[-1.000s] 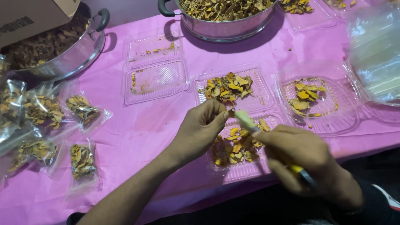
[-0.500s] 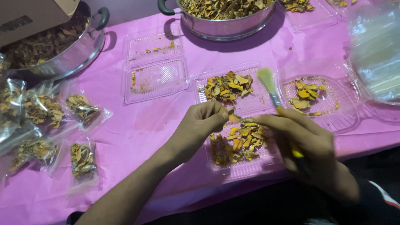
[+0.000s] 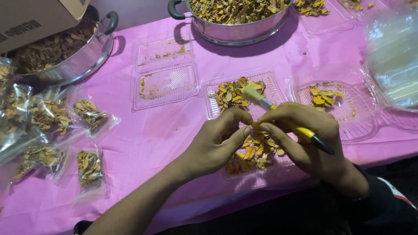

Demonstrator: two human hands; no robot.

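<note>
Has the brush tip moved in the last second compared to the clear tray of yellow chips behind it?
Yes. The brush tip swung up and to the right from the near tray, then back left; it now lies over the clear tray, in the right hand.

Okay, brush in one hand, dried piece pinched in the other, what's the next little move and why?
Probably tilt the brush so its bristles meet the dried piece pinched in the left hand. The right hand holds the brush with its bristle tip pointing up and away, over the clear tray, not touching the piece.

Open lane: bare pink cloth [image 3: 143,130] left of the hands.
Blocked far: steel pot [image 3: 237,26].
Blocked left: filled bags [image 3: 89,167].
</note>
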